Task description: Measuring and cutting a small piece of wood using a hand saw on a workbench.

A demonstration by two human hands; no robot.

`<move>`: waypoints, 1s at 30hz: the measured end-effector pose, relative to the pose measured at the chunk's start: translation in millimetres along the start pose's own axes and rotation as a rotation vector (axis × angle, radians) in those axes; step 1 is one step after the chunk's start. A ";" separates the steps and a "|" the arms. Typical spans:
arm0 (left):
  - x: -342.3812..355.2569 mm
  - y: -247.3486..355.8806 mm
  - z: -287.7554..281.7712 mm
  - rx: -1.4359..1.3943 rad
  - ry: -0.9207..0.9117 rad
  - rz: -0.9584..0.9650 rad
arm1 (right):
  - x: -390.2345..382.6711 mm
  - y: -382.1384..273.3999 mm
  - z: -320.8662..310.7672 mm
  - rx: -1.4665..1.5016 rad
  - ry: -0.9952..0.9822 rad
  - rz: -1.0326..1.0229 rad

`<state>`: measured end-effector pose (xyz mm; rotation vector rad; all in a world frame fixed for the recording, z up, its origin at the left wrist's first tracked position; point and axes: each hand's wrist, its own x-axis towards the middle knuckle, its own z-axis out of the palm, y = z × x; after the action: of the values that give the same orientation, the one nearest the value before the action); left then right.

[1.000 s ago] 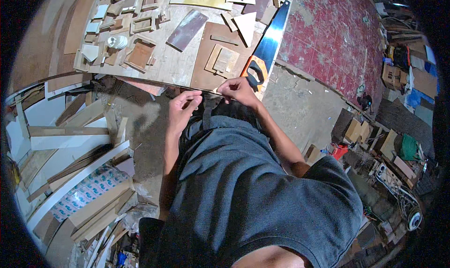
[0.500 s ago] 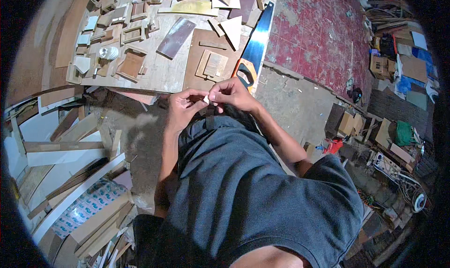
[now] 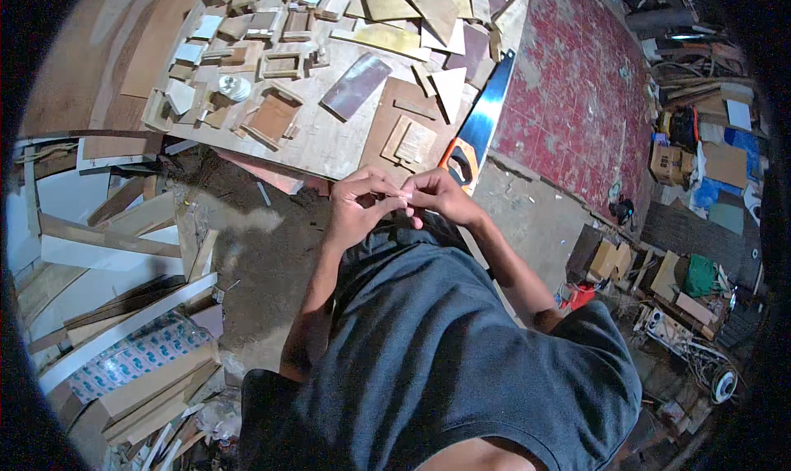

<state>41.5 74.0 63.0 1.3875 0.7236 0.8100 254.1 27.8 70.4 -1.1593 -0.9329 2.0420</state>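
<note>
Left hand (image 3: 356, 210) and right hand (image 3: 445, 197) meet at fingertips near workbench (image 3: 323, 151) edge, both pinching small pale piece (image 3: 405, 196), mostly hidden. Orange-handled handsaw (image 3: 488, 110) beyond right hand, along bench's right side.

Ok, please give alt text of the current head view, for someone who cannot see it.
A person's left hand and right hand meet near the edge of a wooden table, seeming to pinch a tiny pale piece. On the table lie an orange-handled saw, a dark rectangular board and a small open wooden box.
</note>
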 end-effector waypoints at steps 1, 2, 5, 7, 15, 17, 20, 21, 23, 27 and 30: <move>-1.4 -2.4 -5.7 0.007 0.002 0.007 | 4.8 4.7 2.6 0.012 0.024 0.015; -4.0 -8.7 -10.8 0.006 0.015 0.015 | 9.5 6.0 7.0 0.018 0.047 0.021; -12.7 -25.6 -30.2 -0.109 0.106 -0.033 | 26.2 3.6 25.1 0.000 0.135 0.054; -17.4 -25.7 -50.0 -0.175 0.132 -0.241 | 39.6 11.0 26.6 -0.079 0.195 0.022; -46.9 -46.2 -120.9 -0.080 0.337 -0.102 | 99.5 -11.7 64.5 -0.428 0.206 0.013; -53.9 -47.8 -129.9 -0.144 0.383 -0.188 | 114.9 -9.4 64.1 -0.430 0.213 0.043; -62.1 -49.7 -142.1 -0.296 0.455 -0.283 | 138.0 -20.0 75.1 -0.437 0.219 0.007; -63.3 -51.3 -144.8 -0.299 0.458 -0.280 | 148.6 -23.0 81.5 -0.442 0.217 0.007; -64.5 -55.5 -150.4 -0.522 0.568 -0.272 | 172.2 -28.2 91.9 -0.460 0.253 -0.153; -61.1 -38.4 -160.2 -0.904 0.672 -0.147 | 214.3 -54.4 105.1 -0.415 0.261 -0.155; -63.1 -11.4 -168.2 -0.946 0.730 -0.096 | 241.2 -70.2 114.9 -0.449 0.265 -0.165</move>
<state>-132.6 113.4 39.5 0.1832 0.7782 1.3659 58.6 222.5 58.4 -1.4852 -1.3393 1.5417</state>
